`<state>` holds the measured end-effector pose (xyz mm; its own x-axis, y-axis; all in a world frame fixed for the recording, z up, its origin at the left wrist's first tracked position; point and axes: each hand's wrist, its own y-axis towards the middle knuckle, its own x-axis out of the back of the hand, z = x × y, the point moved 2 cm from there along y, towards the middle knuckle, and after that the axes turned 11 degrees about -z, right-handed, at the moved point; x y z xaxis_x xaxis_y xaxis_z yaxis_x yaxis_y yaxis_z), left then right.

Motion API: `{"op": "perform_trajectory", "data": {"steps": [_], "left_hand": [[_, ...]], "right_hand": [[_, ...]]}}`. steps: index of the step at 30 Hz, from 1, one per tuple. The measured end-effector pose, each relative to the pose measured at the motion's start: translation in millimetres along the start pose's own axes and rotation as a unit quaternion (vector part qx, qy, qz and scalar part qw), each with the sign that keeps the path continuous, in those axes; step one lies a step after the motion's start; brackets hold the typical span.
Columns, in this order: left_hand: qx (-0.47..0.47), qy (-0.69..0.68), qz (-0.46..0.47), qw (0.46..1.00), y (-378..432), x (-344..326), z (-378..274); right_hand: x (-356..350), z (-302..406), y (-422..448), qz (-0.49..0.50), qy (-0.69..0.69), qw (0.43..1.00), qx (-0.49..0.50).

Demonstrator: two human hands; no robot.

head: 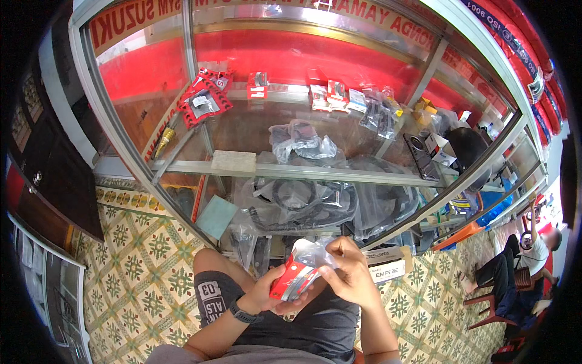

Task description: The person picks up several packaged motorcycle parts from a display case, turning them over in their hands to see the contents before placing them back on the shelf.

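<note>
My left hand (268, 287) holds a small red and white cardboard box (294, 280) over my lap, its end flap raised at the far end. Between the thumb and fingers of my right hand (348, 270) is a clear plastic bag (320, 255), at the box's open end. Part of the bag seems to sit inside the box; what it contains is hard to make out. Both hands are in front of the glass display cabinet (291, 169).
Bagged black parts (295, 193) lie on the cabinet's lower shelf. Red boxes (258, 85) and red packets (204, 102) stand above. A white carton (386, 270) is on the tiled floor (154, 268) at right. A person (532, 255) sits on a chair farther right.
</note>
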<state>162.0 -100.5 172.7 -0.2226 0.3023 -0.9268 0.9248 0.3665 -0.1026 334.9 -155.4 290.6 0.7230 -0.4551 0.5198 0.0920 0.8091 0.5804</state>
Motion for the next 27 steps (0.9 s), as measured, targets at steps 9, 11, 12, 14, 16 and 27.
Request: {"op": "perform_trajectory", "data": {"steps": [9,11,12,14,16,27], "left_hand": [[-0.054,0.079,-0.07,0.993,4,3,6],[-0.057,0.12,-0.112,0.985,3,1,5],[-0.066,0.137,-0.119,0.981,2,0,5],[-0.076,0.153,-0.126,0.977,2,1,4],[-0.107,0.256,-0.141,0.95,2,5,0],[-0.059,0.026,-0.048,0.997,1,-18,-4]], "right_hand": [[-1,33,7,-0.012,-0.098,0.992,0.077],[-3,35,9,0.002,-0.1,0.992,0.072],[-5,33,8,0.002,-0.1,0.992,0.072],[-11,25,5,0.031,-0.066,0.997,0.02],[-10,24,4,0.037,-0.081,0.996,0.03],[-8,29,6,-0.094,-0.153,0.978,0.102]]}}
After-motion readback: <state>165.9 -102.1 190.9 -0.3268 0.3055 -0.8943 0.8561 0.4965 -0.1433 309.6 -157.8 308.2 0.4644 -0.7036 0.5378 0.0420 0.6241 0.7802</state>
